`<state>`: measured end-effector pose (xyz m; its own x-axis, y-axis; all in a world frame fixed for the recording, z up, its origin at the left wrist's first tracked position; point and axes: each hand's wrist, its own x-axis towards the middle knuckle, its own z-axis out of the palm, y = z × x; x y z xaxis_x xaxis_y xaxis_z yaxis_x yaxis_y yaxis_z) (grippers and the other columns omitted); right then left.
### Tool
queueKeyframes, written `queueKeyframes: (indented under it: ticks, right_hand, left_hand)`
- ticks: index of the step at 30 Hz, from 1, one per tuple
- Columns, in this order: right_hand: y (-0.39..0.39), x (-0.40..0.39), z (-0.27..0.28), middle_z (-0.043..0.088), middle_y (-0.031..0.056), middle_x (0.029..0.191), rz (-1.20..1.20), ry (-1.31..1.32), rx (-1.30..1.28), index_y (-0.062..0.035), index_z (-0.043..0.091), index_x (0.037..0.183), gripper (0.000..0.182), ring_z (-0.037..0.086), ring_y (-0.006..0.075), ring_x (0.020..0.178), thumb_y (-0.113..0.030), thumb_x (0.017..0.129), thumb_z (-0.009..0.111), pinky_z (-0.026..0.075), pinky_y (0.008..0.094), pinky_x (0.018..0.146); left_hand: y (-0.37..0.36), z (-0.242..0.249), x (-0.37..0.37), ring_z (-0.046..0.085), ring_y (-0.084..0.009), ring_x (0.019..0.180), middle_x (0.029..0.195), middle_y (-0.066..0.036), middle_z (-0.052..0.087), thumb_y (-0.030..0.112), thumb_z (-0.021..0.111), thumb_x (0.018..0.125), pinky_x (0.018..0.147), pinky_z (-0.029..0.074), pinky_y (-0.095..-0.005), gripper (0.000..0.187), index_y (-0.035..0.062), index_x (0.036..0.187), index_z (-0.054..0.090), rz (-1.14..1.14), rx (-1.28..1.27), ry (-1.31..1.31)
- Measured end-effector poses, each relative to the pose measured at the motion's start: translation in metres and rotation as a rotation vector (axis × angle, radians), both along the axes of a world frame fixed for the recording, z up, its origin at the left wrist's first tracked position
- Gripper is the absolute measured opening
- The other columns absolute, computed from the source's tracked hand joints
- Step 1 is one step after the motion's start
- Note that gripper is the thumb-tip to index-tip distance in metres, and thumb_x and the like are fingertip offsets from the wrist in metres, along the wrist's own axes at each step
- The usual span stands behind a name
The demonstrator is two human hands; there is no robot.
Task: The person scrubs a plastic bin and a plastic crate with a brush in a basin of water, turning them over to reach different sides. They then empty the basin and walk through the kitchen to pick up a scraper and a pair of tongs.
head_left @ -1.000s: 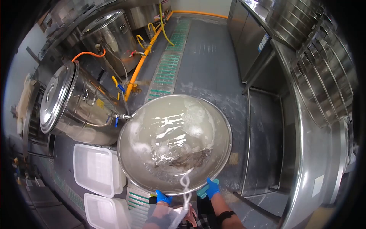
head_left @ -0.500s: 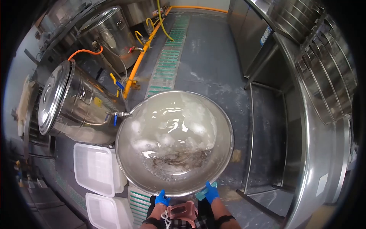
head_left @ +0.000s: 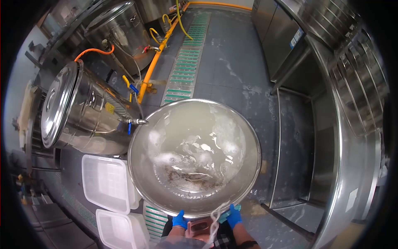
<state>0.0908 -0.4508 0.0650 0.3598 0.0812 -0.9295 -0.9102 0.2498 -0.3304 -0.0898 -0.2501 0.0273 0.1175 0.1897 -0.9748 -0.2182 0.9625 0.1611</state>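
Observation:
A wide round metal basin (head_left: 145, 189) holds cloudy, foamy water, with dark grit near the side closest to me. My left hand (head_left: 180, 219), in a blue glove, is closed on its near rim. Farther right along that rim, my right hand (head_left: 234, 216), also gloved in blue, grips the edge together with a teal cloth or pad (head_left: 224, 216). Water lies toward the far side of the basin. Between my arms sits a pink plastic piece with an oval slot (head_left: 200, 226), and a whitish twisted cord (head_left: 214, 227) hangs in front of it.
On the left stands a lidded steel barrel (head_left: 97, 110), its tap (head_left: 137, 121) reaching the basin's rim. White plastic tubs (head_left: 105, 182) lie below it. A floor drain grate (head_left: 186, 66) runs ahead beside an orange pipe (head_left: 154, 62). A steel table (head_left: 331, 145) lines the right side.
The water and foam have sloshed and shifted within the basin. The basin and both hands sit slightly farther right in view, and the cord has swung right.

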Motion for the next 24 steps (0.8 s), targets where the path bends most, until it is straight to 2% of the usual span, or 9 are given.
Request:
queueKeyframes:
  ticks: [3,5,10,14,15,20,21,23,24]
  right_hand:
    - [0.011,0.016,0.019,0.049,0.0120,0.097,0.187,-0.066,-0.105,-0.0055,0.040,0.105,0.037,0.050,0.0260,0.086,-0.022,0.076,0.055,0.043,0.0399,0.072]
    - [0.015,0.025,0.026,0.049,0.0123,0.097,-0.034,-0.017,-0.001,-0.0052,0.040,0.105,0.037,0.050,0.0263,0.085,-0.023,0.076,0.055,0.043,0.0401,0.071]
    - [0.011,0.059,0.028,0.049,0.0120,0.099,-0.037,-0.065,0.007,-0.0048,0.039,0.108,0.040,0.049,0.0265,0.087,-0.023,0.076,0.054,0.042,0.0413,0.072]
    - [0.011,0.077,0.047,0.048,0.0119,0.100,0.025,-0.068,0.036,-0.0035,0.038,0.109,0.042,0.050,0.0264,0.086,-0.024,0.077,0.054,0.043,0.0403,0.070]
    - [0.016,0.076,0.053,0.049,0.0106,0.099,0.080,-0.082,0.003,-0.0026,0.039,0.108,0.040,0.049,0.0236,0.087,-0.026,0.078,0.051,0.042,0.0368,0.074]
    - [-0.006,0.049,0.012,0.050,0.0097,0.096,0.251,-0.018,-0.140,-0.0027,0.038,0.110,0.039,0.050,0.0196,0.083,-0.027,0.080,0.048,0.042,0.0326,0.072]
    - [-0.007,0.040,0.010,0.050,0.0097,0.096,0.250,0.009,-0.152,-0.0027,0.038,0.110,0.039,0.050,0.0196,0.083,-0.027,0.080,0.048,0.042,0.0326,0.072]
    - [0.005,0.041,0.015,0.052,0.0064,0.092,0.002,-0.064,-0.082,-0.0061,0.044,0.104,0.038,0.051,0.0183,0.077,-0.026,0.075,0.056,0.043,0.0329,0.064]
    - [0.009,0.040,0.018,0.052,0.0051,0.091,0.020,-0.120,-0.101,-0.0065,0.045,0.103,0.037,0.051,0.0176,0.077,-0.026,0.074,0.057,0.043,0.0322,0.065]
  left_hand:
    - [0.004,0.019,0.011,0.050,-0.0291,0.084,0.097,-0.013,0.049,0.007,0.052,0.073,0.072,0.043,-0.0471,0.036,0.0097,0.108,0.043,-0.064,0.084,-0.091]
    - [0.003,0.032,0.020,0.052,-0.0264,0.077,0.089,-0.013,0.052,0.009,0.053,0.073,0.070,0.044,-0.0437,0.030,0.0082,0.103,0.046,-0.123,0.052,0.014]
    - [-0.001,0.081,0.067,0.043,-0.0294,0.099,0.106,-0.012,0.047,0.009,0.048,0.076,0.085,0.035,-0.0441,0.032,0.0053,0.107,0.043,-0.054,0.182,-0.065]
    - [-0.006,0.048,0.054,0.036,-0.0278,0.107,0.114,-0.013,0.041,0.012,0.042,0.079,0.092,0.027,-0.0404,0.035,0.0034,0.112,0.039,-0.006,0.033,-0.083]
    - [-0.002,0.058,0.062,0.047,-0.0335,0.092,0.106,-0.015,0.044,-0.001,0.048,0.073,0.078,0.037,-0.0547,0.042,0.0112,0.112,0.037,0.133,0.007,-0.023]
    - [-0.011,0.031,0.040,0.040,-0.0317,0.102,0.111,-0.015,0.043,0.002,0.045,0.073,0.087,0.032,-0.0475,0.041,0.0073,0.113,0.038,-0.029,0.050,-0.054]
    - [-0.008,0.029,0.037,0.041,-0.0333,0.101,0.111,-0.016,0.043,0.003,0.046,0.073,0.087,0.031,-0.0488,0.039,0.0067,0.112,0.039,-0.198,-0.007,0.126]
    - [-0.019,-0.020,-0.006,0.040,-0.0355,0.102,0.111,-0.017,0.042,0.007,0.046,0.074,0.087,0.030,-0.0497,0.038,0.0053,0.111,0.039,0.044,-0.259,-0.163]
    - [-0.013,-0.008,-0.001,0.039,-0.0362,0.102,0.111,-0.018,0.043,0.008,0.046,0.074,0.087,0.030,-0.0501,0.038,0.0040,0.111,0.039,0.029,-0.309,-0.180]
